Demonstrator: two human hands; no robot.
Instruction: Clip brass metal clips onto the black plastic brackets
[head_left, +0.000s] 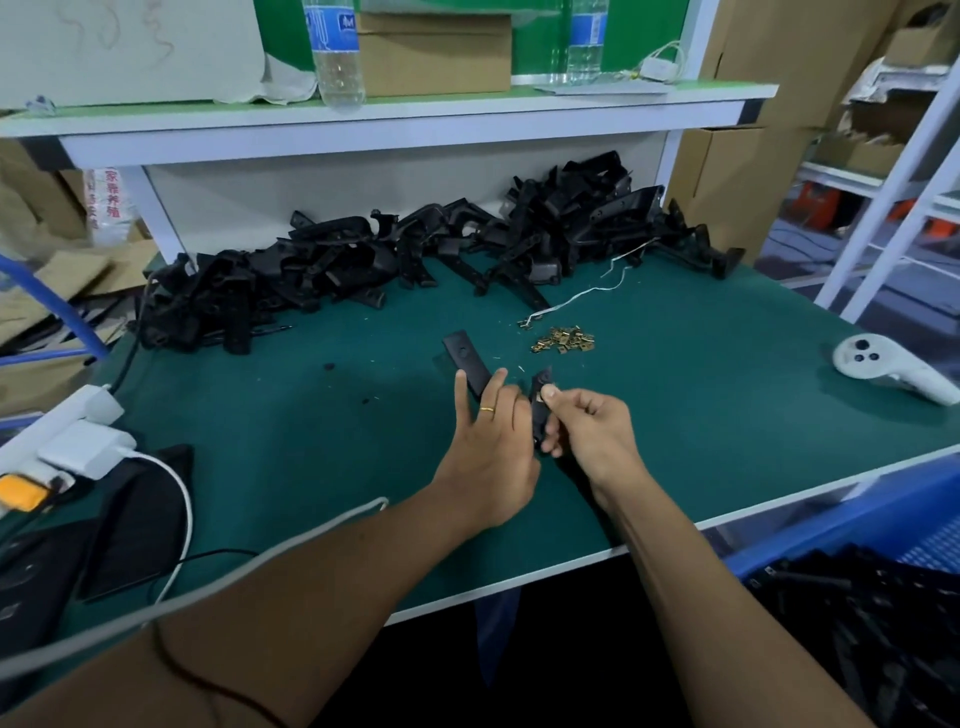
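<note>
Over the middle of the green mat my left hand (491, 441) holds a black plastic bracket (467, 361) whose flat end with a hole sticks out past the fingers; the index and middle fingers stand up straight. Beside it my right hand (587, 426) pinches the upright arm of the bracket (539, 400) with the thumb pressed on its top. Any clip under the thumb is hidden. A small heap of brass clips (563, 340) lies just beyond the hands. A long pile of black brackets (395, 260) runs along the back of the table.
A white handheld controller (883, 369) lies at the right edge. A power strip with a white charger and cable (78, 441) sits at the left, with black pads beside it. A blue crate of black parts (857, 597) stands below right. A white string (587, 293) trails by the clips.
</note>
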